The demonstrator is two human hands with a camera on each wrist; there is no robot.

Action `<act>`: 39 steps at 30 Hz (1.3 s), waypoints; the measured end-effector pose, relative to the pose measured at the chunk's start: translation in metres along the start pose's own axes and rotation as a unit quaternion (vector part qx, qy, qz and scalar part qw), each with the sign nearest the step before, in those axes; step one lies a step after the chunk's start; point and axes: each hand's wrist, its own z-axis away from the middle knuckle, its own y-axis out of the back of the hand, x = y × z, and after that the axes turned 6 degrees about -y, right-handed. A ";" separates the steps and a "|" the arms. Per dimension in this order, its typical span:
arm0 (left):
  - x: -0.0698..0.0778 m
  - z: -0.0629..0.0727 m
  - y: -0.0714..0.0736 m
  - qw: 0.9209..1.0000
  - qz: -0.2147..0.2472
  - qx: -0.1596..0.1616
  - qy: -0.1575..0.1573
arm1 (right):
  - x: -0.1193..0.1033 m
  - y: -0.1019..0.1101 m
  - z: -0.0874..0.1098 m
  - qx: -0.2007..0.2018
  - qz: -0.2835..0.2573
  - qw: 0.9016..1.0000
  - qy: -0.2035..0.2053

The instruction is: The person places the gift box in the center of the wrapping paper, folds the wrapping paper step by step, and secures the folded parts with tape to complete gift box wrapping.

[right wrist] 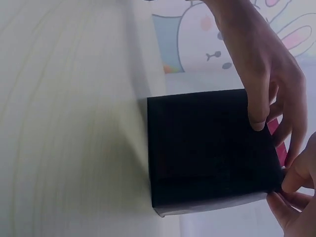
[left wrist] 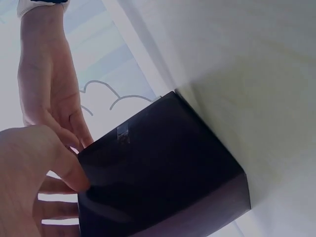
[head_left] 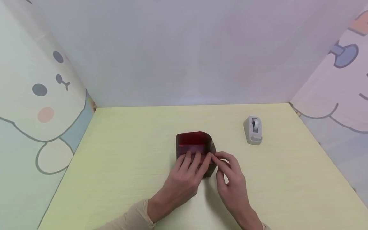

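An open-topped box (head_left: 191,138), dark outside and red inside, stands on the table in front of both hands. My left hand (head_left: 185,179) grips its near wall, fingers reaching down inside and the thumb on the outer face in the right wrist view. At the near right corner, my right hand (head_left: 234,182) pinches the rim between thumb and fingers. A short strip of clear tape (left wrist: 123,134) lies over the top edge of the dark side wall in the left wrist view. The box's floor is partly hidden behind the left fingers.
A grey tape dispenser (head_left: 253,130) with a roll in it stands to the right of the box, farther back. The pale yellow table (head_left: 129,137) ends at a plain back wall (head_left: 187,64). Cartoon-printed panels (head_left: 34,127) rise on both sides.
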 end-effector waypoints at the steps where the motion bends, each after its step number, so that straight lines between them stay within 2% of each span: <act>1: 0.000 0.000 0.000 1.000 -0.001 -0.002 -0.001 | 0.001 0.000 0.000 -0.003 -0.002 1.000 0.003; 7: 0.001 -0.002 -0.001 1.000 -0.018 -0.007 0.000 | 0.005 0.005 0.001 -0.016 0.012 1.000 0.012; 13: 0.002 -0.002 -0.001 1.000 -0.021 -0.017 0.008 | 0.011 0.008 -0.001 0.007 0.022 1.000 -0.005; 20: 0.003 -0.005 0.001 0.999 -0.017 -0.037 0.013 | 0.020 0.009 -0.003 0.015 0.062 0.993 0.102; 23: 0.002 -0.006 0.002 0.999 -0.007 -0.044 0.013 | 0.021 0.010 -0.005 0.009 0.064 0.991 0.120; 31: -0.005 -0.006 0.003 0.997 -0.029 -0.061 -0.034 | 0.023 0.011 -0.009 0.010 0.053 0.992 0.118; 39: -0.017 -0.006 0.004 0.992 -0.040 -0.066 -0.101 | 0.023 0.011 -0.008 0.009 0.063 0.993 0.096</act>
